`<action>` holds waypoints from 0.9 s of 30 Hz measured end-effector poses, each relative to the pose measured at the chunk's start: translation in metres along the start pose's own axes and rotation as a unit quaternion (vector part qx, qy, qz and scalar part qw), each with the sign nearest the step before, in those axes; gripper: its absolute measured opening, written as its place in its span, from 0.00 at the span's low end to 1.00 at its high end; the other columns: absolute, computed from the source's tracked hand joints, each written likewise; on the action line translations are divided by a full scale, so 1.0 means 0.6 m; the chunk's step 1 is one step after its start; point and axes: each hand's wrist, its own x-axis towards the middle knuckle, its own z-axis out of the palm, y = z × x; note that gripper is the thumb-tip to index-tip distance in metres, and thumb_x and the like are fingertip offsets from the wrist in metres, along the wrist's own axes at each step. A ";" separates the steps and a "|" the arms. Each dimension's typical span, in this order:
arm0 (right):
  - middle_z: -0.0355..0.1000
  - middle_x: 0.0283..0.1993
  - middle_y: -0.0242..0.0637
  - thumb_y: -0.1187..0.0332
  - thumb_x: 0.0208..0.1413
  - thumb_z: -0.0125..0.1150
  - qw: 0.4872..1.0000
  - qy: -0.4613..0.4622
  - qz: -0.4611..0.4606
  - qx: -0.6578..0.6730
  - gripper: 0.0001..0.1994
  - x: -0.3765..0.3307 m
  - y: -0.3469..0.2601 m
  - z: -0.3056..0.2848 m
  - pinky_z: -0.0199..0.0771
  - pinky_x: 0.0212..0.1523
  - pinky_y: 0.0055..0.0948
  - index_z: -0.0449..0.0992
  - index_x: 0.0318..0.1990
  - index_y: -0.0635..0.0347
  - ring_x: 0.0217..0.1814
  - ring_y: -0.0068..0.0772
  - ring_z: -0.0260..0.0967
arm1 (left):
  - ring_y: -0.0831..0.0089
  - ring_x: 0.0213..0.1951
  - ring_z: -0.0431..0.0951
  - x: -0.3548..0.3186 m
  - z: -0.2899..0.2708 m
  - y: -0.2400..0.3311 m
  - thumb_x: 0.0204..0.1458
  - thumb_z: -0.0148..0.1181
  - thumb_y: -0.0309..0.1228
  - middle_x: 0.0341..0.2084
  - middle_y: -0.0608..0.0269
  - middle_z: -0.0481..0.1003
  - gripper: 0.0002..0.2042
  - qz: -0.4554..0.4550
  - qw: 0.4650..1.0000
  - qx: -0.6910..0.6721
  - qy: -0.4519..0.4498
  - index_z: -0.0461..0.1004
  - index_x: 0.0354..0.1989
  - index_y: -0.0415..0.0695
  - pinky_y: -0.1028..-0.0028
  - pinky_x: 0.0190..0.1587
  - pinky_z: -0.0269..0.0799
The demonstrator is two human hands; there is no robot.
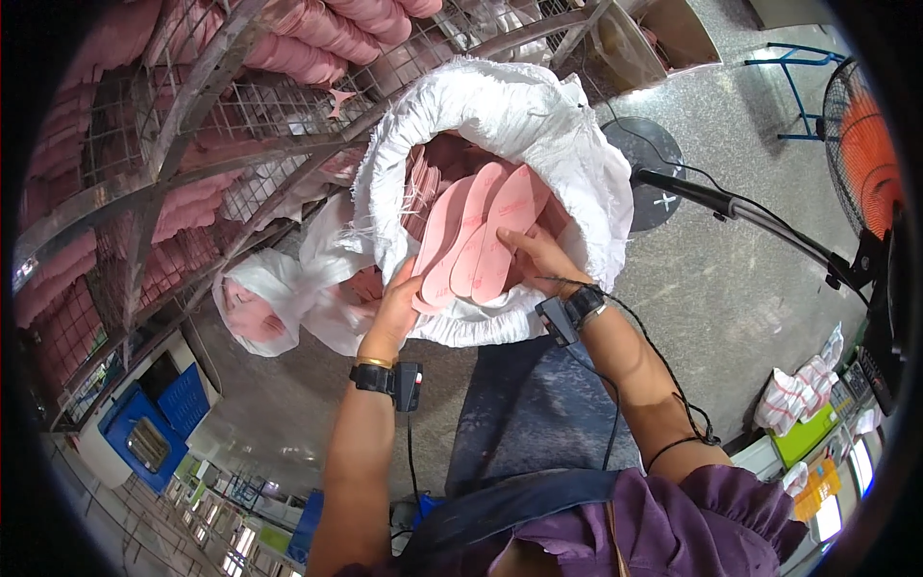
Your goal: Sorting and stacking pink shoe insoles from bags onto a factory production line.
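Observation:
Several pink shoe insoles [471, 226] are fanned out over the mouth of a big white woven sack [586, 183], overlapping one another, with small dark print on them. My left hand [394, 306] grips the left edge of the fan near its lower ends, its fingers partly hidden beneath. On the other side, my right hand [540, 258] has its thumb on top of the rightmost insole and the fingers underneath, out of sight. Inside the sack, more pink insoles [420, 188] stand in a bunch along the left wall.
Metal mesh racks [183, 125] loaded with pink insole stacks [336, 38] line the left and back. A smaller white bag [255, 303] of pink pieces lies left of the sack. At right stand an orange fan [865, 144] and a pole on a round dark base [649, 159].

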 end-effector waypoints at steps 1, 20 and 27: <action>0.73 0.58 0.36 0.68 0.64 0.61 1.000 -0.009 0.019 -0.001 0.20 -0.004 0.005 0.001 0.72 0.62 0.37 0.68 0.60 0.61 0.60 0.29 0.71 | 0.69 0.56 0.75 -0.002 0.009 0.000 0.63 0.49 0.25 0.57 0.56 0.72 0.23 0.008 1.000 -0.005 0.012 0.61 0.67 0.35 0.71 0.60 0.69; 0.79 0.38 0.39 0.66 0.58 0.64 0.964 0.145 0.015 -0.223 0.14 -0.028 -0.013 0.063 0.79 0.37 0.29 0.77 0.47 0.66 0.35 0.28 0.78 | 0.45 0.57 0.72 -0.073 0.110 0.002 0.55 0.52 0.25 0.56 0.42 0.72 0.29 0.259 0.754 0.585 0.148 0.61 0.68 0.43 0.57 0.60 0.67; 0.79 0.38 0.41 0.66 0.57 0.60 0.979 0.114 0.154 0.075 0.12 -0.021 0.000 0.045 0.83 0.40 0.37 0.76 0.44 0.64 0.36 0.36 0.79 | 0.44 0.60 0.70 -0.051 0.075 -0.043 0.55 0.52 0.23 0.62 0.42 0.67 0.30 0.208 0.785 0.567 0.137 0.58 0.69 0.43 0.57 0.60 0.67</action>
